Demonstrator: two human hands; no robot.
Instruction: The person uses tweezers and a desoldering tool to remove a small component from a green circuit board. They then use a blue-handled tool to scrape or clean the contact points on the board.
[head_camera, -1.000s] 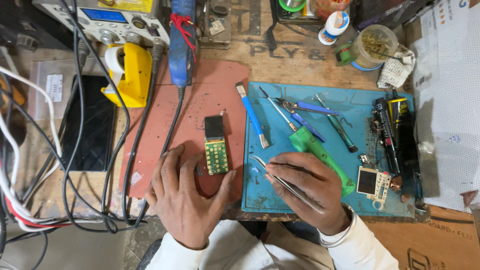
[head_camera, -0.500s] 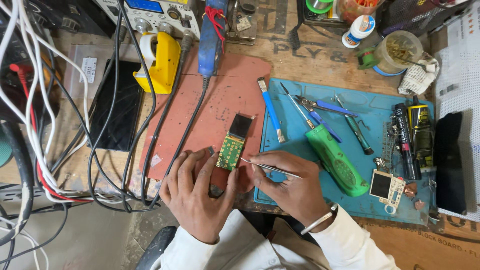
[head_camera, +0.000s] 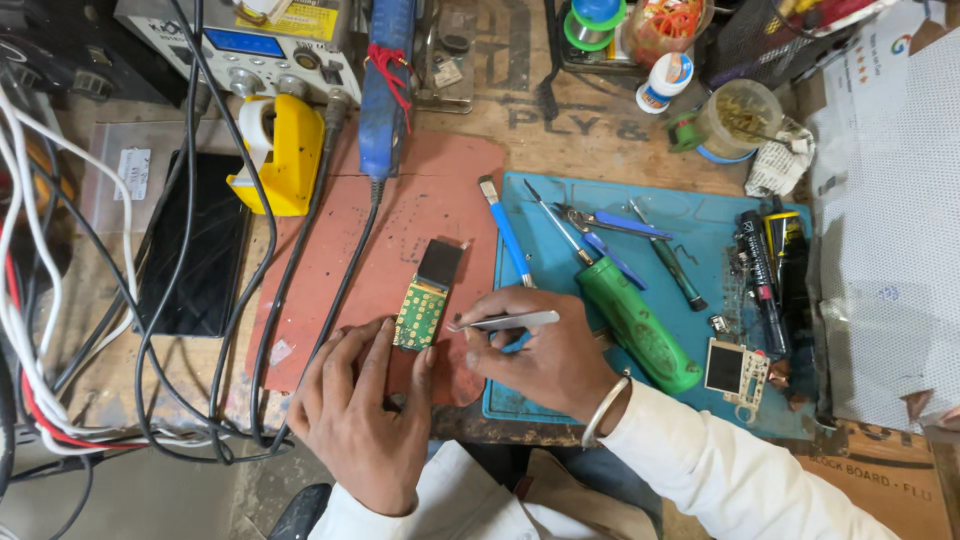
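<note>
A small green circuit board with a dark screen (head_camera: 428, 294) lies on a reddish mat (head_camera: 420, 220). My left hand (head_camera: 362, 410) rests on the mat, its fingertips pressing the board's lower end. My right hand (head_camera: 545, 355) holds metal tweezers (head_camera: 502, 321), whose tips point left at the board's lower right edge. The right hand lies over the left edge of a blue work mat (head_camera: 690, 250).
On the blue mat lie a green-handled screwdriver (head_camera: 630, 320), a blue brush (head_camera: 505, 232), pliers (head_camera: 610, 222), dark tubes (head_camera: 765, 270) and a small screen module (head_camera: 735, 368). A yellow tape holder (head_camera: 280, 155), black phone (head_camera: 195, 245), cables (head_camera: 40, 300) and power supply (head_camera: 240, 45) stand left.
The view has shifted. My right hand has brought the tweezers closer to the board's lower edge, and my left fingers have stayed on the board.
</note>
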